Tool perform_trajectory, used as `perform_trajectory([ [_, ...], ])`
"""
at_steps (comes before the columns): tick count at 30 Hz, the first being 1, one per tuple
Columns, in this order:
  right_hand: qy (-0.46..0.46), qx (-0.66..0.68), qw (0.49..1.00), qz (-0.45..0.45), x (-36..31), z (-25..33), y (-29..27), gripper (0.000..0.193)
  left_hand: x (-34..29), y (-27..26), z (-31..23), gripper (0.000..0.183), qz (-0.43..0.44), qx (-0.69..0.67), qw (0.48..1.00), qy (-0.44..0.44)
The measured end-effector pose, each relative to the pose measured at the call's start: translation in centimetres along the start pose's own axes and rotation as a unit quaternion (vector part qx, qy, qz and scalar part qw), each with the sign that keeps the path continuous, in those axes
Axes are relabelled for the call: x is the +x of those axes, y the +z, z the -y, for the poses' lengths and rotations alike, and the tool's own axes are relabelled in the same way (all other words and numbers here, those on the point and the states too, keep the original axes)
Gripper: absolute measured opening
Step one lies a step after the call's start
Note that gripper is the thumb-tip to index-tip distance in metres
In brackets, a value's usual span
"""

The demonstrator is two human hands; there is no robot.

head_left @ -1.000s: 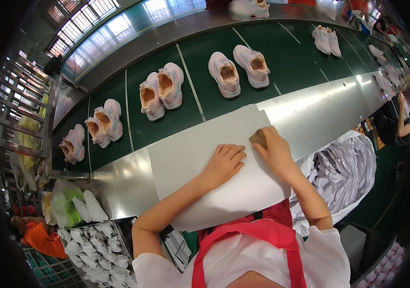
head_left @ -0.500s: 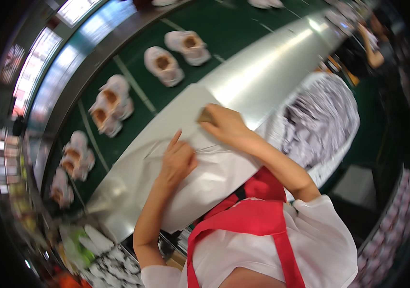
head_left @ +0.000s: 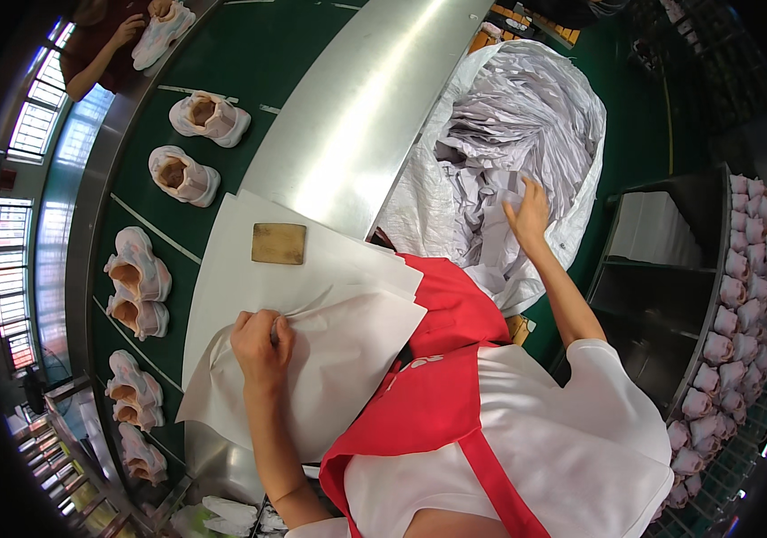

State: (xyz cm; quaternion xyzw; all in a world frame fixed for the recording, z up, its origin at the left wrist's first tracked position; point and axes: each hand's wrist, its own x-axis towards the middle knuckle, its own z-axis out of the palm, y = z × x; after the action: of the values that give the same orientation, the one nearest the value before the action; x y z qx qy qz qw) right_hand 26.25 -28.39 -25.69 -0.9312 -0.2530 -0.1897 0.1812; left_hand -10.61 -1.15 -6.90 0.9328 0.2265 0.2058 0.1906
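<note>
My left hand [head_left: 262,348] is closed on the creased top sheet of white paper [head_left: 357,332], with folds running out from the fingers. A dark spot shows between thumb and fingers; I cannot make out what it is. Under that sheet lies a stack of white paper [head_left: 231,269] on the metal table. A worn yellow-brown rectangular block [head_left: 278,244] rests flat on the stack, apart from both hands. My right hand [head_left: 530,215], thumb and fingers apart, is over a white woven sack [head_left: 581,170] filled with crumpled paper [head_left: 527,108]. Whether its fingertips touch the paper is unclear.
Pale shoes [head_left: 182,176] stand in a line on the green belt [head_left: 164,233] beyond the metal table [head_left: 339,117]. Across it, another person's hands [head_left: 132,27] hold a shoe [head_left: 162,34]. A dark shelf unit [head_left: 653,287] and racks of pale shoes [head_left: 729,314] stand at right.
My right hand has left the block on the paper stack and moved right to the sack. My left hand has closed, its index finger no longer extended. The view has turned.
</note>
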Motion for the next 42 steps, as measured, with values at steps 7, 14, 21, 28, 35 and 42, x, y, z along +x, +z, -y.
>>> perform_trajectory([
  [7, -0.07, 0.004, 0.951, 0.301, -1.9, -4.8, 1.3, 0.025, -0.1, 0.1, 0.1, 0.009, -0.003, -0.008, 1.0, 0.009],
  [14, -0.088, 0.04, 0.964, 0.247, 5.3, -0.4, -5.8, 0.021, 0.9, -0.4, -1.5, 0.005, 0.043, -0.029, 0.999, 0.016],
  [21, 0.047, 0.268, 0.959, 0.075, 10.2, -1.4, -7.0, 0.027, 0.6, -0.1, -1.5, 0.006, 0.041, -0.025, 0.999, 0.011],
  [28, 0.285, 0.587, 0.706, 0.277, 10.4, 5.0, -11.1, 0.052, 1.5, -1.4, -2.4, 0.006, 0.086, -0.091, 0.991, 0.039],
  [35, 0.099, 0.666, 0.657, 0.338, 2.6, 16.8, -16.8, 0.026, 2.6, -4.4, -6.0, 0.009, 0.125, -0.211, 0.959, 0.142],
  [42, -0.243, 0.736, 0.443, 0.451, -0.2, 21.7, -20.3, 0.011, 3.7, -6.6, -7.5, 0.017, 0.069, -0.14, 0.971, 0.18],
])
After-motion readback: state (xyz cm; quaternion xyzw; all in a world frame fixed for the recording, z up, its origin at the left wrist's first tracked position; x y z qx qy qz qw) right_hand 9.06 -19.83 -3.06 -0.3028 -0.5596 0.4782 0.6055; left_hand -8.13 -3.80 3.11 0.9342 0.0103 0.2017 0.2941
